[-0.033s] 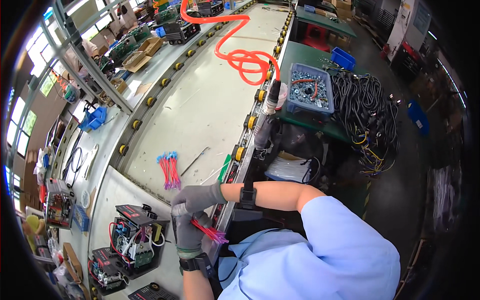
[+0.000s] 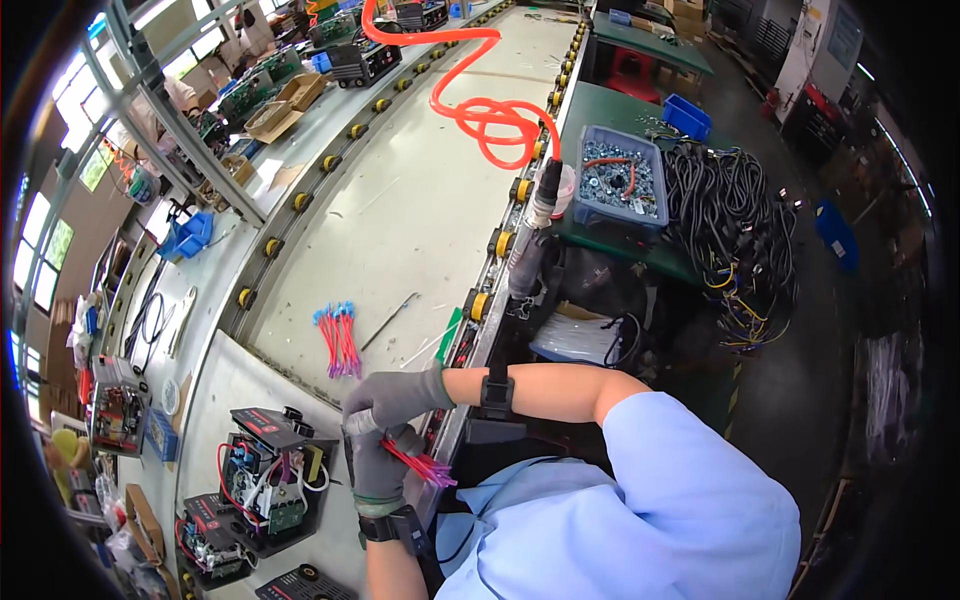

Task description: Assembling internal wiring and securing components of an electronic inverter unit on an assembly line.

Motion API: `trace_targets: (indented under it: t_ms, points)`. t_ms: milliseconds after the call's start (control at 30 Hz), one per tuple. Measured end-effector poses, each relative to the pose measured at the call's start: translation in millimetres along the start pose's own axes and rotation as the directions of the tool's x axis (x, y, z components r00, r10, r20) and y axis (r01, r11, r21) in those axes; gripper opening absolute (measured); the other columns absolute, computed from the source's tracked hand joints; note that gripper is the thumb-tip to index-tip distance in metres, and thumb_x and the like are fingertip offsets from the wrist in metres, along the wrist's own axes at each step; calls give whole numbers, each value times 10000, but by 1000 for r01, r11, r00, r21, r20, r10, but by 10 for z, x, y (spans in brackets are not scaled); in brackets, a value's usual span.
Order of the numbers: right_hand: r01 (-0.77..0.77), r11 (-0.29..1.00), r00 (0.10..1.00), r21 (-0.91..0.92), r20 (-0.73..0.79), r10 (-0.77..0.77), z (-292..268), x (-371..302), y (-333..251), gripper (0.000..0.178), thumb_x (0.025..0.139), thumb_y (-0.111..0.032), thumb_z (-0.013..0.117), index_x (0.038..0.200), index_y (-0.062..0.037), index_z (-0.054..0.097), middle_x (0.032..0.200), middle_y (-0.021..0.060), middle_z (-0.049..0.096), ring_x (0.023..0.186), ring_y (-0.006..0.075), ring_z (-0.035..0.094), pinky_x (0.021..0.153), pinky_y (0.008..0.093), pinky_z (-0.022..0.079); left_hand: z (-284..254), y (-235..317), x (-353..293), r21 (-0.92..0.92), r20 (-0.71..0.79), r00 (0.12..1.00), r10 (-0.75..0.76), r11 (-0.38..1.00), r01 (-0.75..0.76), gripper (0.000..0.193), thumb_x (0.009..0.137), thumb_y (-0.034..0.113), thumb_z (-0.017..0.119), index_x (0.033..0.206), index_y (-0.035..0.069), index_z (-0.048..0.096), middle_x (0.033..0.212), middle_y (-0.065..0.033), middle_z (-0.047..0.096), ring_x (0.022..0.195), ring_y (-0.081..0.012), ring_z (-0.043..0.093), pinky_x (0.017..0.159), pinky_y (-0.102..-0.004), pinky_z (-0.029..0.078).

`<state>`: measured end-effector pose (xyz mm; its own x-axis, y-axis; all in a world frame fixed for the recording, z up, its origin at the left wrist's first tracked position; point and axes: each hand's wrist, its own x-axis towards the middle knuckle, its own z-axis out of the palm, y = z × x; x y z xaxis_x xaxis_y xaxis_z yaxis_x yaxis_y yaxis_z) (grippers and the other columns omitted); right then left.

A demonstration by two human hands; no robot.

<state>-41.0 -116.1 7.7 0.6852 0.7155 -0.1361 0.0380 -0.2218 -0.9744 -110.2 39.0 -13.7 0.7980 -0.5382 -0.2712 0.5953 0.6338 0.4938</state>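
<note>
Near the lower centre of the frame, the left hand (image 2: pixel 376 472) is grasping one red bunch (image 2: pixel 424 467) of wires, its ends sticking out rightward. The right hand (image 2: pixel 398 396) is touching it from above, fingers curling; I cannot quite tell whether they are gripping anything. One blue-tipped bunch (image 2: pixel 341 342) is lying on the tabletop (image 2: pixel 340 250) just above, beside one rod (image 2: pixel 389 322). Two open units (image 2: pixel 275 490) are standing lower left. Upper right, one bin (image 2: pixel 615 217) is holding many screws (image 2: pixel 602 186).
</note>
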Motion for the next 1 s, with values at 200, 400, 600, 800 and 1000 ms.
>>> trace_targets:
  t_ms: [200, 400, 600, 800, 1000]
  points:
    - [183, 910, 964, 372, -247, -93, 76, -32, 54, 746, 893, -397, 672, 1446, -12, 351, 1308, 145, 535, 1106, 220, 555, 923, 330, 465, 107, 158, 63, 379, -112, 953, 282, 898, -221, 308, 1000, 245, 516, 731, 118, 437, 644, 26, 347, 550, -110, 350, 548, -267, 354]
    - [-61, 926, 998, 372, 9, 62, 323, -240, 190, 412, 939, -323, 642, 1206, -16, 575, 990, 38, 643, 883, 104, 608, 753, 277, 511, 133, 531, 276, 189, -276, 839, 469, 882, -431, 157, 1002, 272, 562, 954, 124, 539, 651, 84, 376, 554, -56, 379, 531, -249, 366]
    - [-233, 873, 972, 427, 115, 203, 385, -230, 32, 287, 949, -326, 614, 1054, -61, 580, 824, 5, 605, 663, 65, 578, 537, 227, 449, 126, 482, 220, 164, -348, 818, 459, 888, -429, 293, 946, 327, 655, 1051, 72, 560, 717, 32, 510, 625, -124, 532, 608, -295, 482]
    - [-190, 637, 981, 747, 177, 85, 353, -289, -5, 440, 951, -461, 587, 1132, -62, 549, 854, 49, 612, 639, 133, 589, 497, 245, 436, 110, 450, 43, -12, -37, 963, 268, 963, -269, 305, 1036, 295, 482, 1166, 25, 537, 881, -22, 600, 862, -186, 624, 833, -359, 550]
    - [-163, 663, 986, 731, 151, 76, 192, -351, 134, 593, 966, -528, 528, 1287, -31, 520, 1112, 119, 647, 967, 223, 669, 763, 319, 552, 153, 398, 71, 132, -122, 931, 344, 935, -328, 270, 1025, 311, 490, 1074, 47, 514, 741, 9, 461, 675, -120, 516, 636, -321, 509]
